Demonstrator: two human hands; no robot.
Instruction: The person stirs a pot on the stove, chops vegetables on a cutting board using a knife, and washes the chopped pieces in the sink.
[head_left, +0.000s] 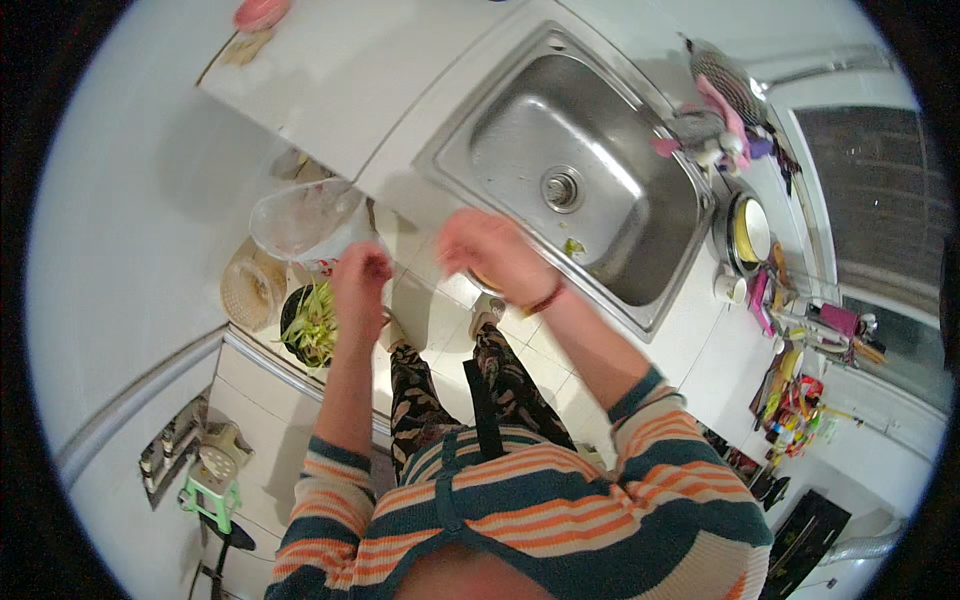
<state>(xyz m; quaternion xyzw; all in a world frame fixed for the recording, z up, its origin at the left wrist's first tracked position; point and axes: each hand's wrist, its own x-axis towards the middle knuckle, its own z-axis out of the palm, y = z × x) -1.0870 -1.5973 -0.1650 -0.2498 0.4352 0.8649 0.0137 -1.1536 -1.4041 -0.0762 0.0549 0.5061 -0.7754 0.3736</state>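
Note:
My left hand (361, 281) is raised in front of me, blurred, beside a dark bowl of green leafy vegetables (313, 330). Its fingers look curled, but what they do is unclear. A clear plastic bag (300, 225) hangs open just beyond that hand. My right hand (484, 247) is over the near edge of the stainless steel sink (525, 97), blurred as well, and hides most of a round thing below it. A few green scraps (574, 247) lie in the sink basin near the drain (561, 189).
A woven plastic basket (251, 289) stands at the left by the wall. Right of the sink are stacked bowls (750, 229), a white mug (730, 289) and a rack with utensils (832, 322). Cloths (720, 124) hang by the faucet. A pink bowl (260, 11) sits on the far counter.

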